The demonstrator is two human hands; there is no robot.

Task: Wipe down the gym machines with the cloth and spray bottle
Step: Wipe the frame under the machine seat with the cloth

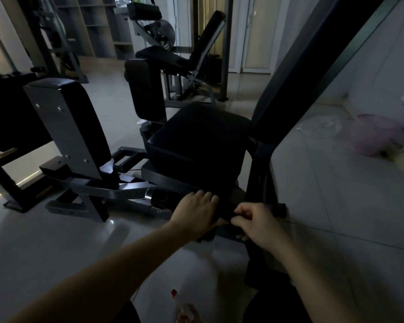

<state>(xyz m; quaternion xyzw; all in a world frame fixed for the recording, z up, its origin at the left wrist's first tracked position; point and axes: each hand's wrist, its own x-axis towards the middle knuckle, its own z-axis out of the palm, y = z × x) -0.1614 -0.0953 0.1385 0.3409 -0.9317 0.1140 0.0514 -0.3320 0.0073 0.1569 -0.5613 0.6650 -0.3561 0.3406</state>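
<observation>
Pale glossy floor tiles (56, 241) run through a dim room, and I count two machines. The near machine (131, 190) fills the centre on a grey painted steel frame, and a second machine (196, 54) stands at twelve o'clock. The near one carries one square black seat pad (196, 141) with rounded corners. One long back pad (301, 78) slants up toward one o'clock. There are two upright pads, the nearer pad (79, 117) at nine o'clock and the farther pad (145, 89) at eleven, both smooth black vinyl. At six o'clock my view catches one spray bottle (184, 311), blurred, with a red top. I see two hands just below the seat's front edge. The left hand (196, 213) lies over a dark cloth (226, 215), fingers bent across it. The right hand (254, 220), just beside it, pinches the same cloth with curled fingers. The cloth is hard to separate from the dark frame. One pink mop head (378, 136) lies at three o'clock beside the wall (371, 54). Open floor spreads from seven to nine o'clock, while the wall side is tight.
</observation>
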